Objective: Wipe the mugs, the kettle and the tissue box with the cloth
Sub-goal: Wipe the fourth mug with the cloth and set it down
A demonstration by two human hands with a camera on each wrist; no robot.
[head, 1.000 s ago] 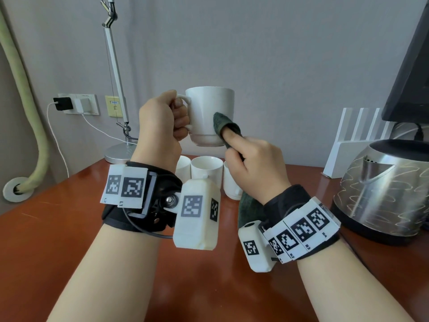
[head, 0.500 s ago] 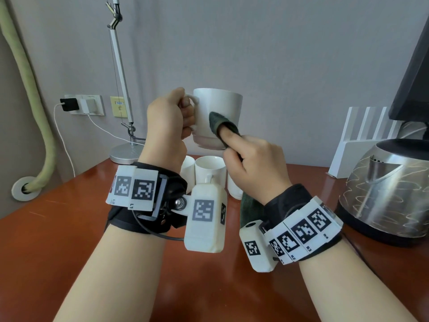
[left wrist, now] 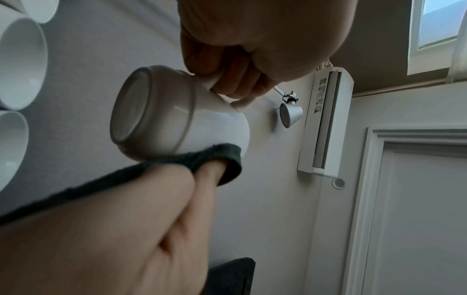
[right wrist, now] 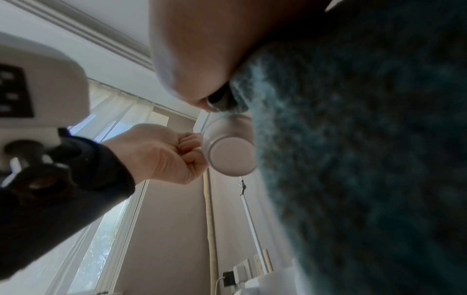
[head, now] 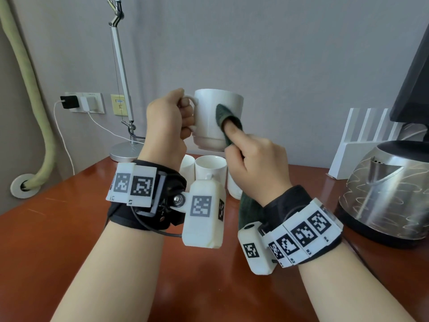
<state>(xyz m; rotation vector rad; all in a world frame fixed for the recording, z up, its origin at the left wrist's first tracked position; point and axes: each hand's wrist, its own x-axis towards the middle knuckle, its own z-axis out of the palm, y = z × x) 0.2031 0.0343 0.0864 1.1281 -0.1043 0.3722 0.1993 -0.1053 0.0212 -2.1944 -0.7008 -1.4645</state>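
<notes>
L hand [head: 167, 122] is gripping rigid, breakable mug [head: 216, 119] by handle w/ curled fingers; R hand [head: 255, 163] is pinching soft cloth [head: 222, 117] against wall.

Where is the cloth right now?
Head view, centre: the cloth is wrapped over the right hand forefinger, pressed against the raised mug that the left hand holds.

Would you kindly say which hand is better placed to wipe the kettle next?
Right. The right hand already holds the cloth and is nearer the kettle; the left hand grips the mug.
</notes>
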